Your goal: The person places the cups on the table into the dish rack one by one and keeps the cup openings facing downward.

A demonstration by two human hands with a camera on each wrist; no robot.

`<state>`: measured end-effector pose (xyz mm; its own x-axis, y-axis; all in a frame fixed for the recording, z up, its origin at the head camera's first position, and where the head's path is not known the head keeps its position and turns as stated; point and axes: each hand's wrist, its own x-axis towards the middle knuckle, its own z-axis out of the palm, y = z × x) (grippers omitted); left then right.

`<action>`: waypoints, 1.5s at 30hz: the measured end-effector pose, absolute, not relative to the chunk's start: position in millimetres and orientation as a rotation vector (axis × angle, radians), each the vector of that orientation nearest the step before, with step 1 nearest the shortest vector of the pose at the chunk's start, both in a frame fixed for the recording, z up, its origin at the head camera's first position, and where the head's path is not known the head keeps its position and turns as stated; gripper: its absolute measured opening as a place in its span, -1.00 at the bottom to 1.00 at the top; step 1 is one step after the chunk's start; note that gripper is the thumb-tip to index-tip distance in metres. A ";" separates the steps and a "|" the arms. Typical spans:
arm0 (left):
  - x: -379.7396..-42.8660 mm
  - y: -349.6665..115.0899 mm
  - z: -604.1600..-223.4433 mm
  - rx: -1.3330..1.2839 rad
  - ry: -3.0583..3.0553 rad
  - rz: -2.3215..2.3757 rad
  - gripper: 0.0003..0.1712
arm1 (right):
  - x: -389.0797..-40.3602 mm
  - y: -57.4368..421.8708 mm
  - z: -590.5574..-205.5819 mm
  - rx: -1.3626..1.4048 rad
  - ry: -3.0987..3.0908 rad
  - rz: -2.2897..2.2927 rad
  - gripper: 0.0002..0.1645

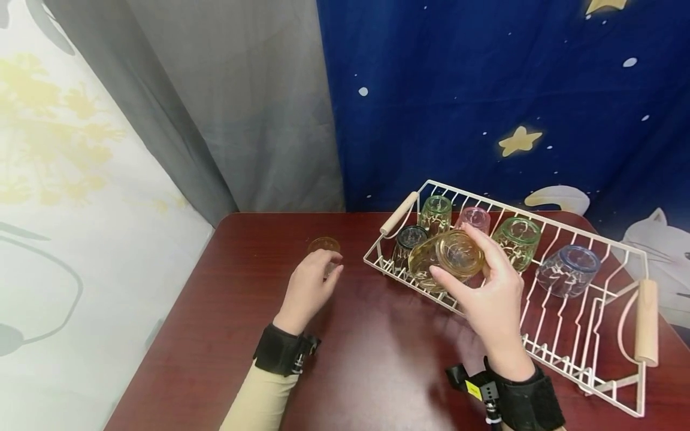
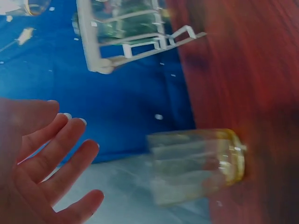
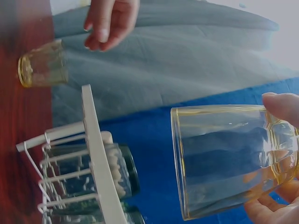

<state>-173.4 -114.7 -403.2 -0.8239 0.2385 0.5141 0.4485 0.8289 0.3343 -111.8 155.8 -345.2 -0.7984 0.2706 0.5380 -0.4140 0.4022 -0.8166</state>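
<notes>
A clear amber drinking glass [image 1: 426,269] is held mouth down by my right hand [image 1: 498,299], above the front left part of the white wire rack [image 1: 560,371]. Thumb and fingers grip it around its thick base; in the right wrist view the glass [image 3: 219,154] hangs clear of the rack. Another amber glass [image 1: 325,244] stands upright on the table, partly hidden in the head view behind my left hand [image 1: 307,287]. The left wrist view shows a gap between that glass [image 2: 187,165] and the left hand [image 2: 56,163], whose fingers are loosely spread and hold nothing.
Upside-down glasses sit in the rack: a dark one [image 1: 411,236], green ones [image 1: 520,236], a pink one [image 1: 477,218] and a blue one [image 1: 568,272]. Wooden handles [image 1: 647,323] rise at the rack's ends. Curtains hang behind the red-brown table [image 1: 215,359].
</notes>
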 end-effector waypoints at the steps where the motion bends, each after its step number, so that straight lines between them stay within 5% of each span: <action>1: -175.3 -115.6 -406.1 -0.500 -2.557 -0.616 -0.83 | -112.1 157.4 -345.7 0.113 -2.042 1.428 -0.05; 45: -210.6 -124.7 -444.7 -0.425 -2.742 -0.480 -0.79 | -111.1 221.6 -360.7 -0.376 -2.131 1.116 -0.08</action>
<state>-210.6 -124.7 -444.7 -0.9031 0.2319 0.3615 0.3408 0.8990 0.2749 -111.1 221.6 -360.7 -0.7183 0.5355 0.4442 -0.0599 0.5885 -0.8063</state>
